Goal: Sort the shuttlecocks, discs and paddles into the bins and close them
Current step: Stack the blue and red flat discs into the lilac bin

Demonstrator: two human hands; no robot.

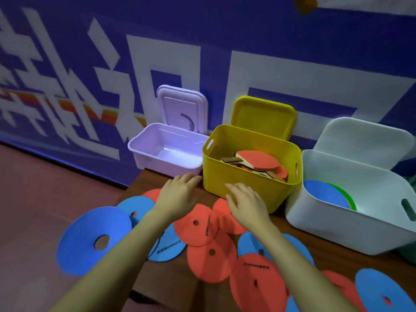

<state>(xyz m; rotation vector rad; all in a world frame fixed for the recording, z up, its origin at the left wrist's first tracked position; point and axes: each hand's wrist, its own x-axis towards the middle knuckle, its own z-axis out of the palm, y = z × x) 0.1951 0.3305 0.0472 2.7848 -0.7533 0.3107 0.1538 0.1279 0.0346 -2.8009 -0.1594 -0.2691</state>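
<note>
Fingers of both our hands are straight and a little spread, and they hold nothing. From the head camera, our left hand [180,194] reaches forward over the table [144,179], its tips near the gap between the lilac bin [144,154] and the yellow bin [236,179]. Our right hand [245,203] hovers just before the front wall of the yellow bin, above a red disc [198,224].

The paddles [258,163] lie already inside the yellow bin, and some discs lie in the white bin [337,226] at the far right. All three lids stand open against the wall. We see no shuttlecocks.

The loose discs, red and blue, are spread flat on the table below and behind our hands, toward our body. The red disc lies directly under the right fingers, so we judge the right hand is the nearer one. It should go down, and then carry the disc to the right, to the white bin.
</note>
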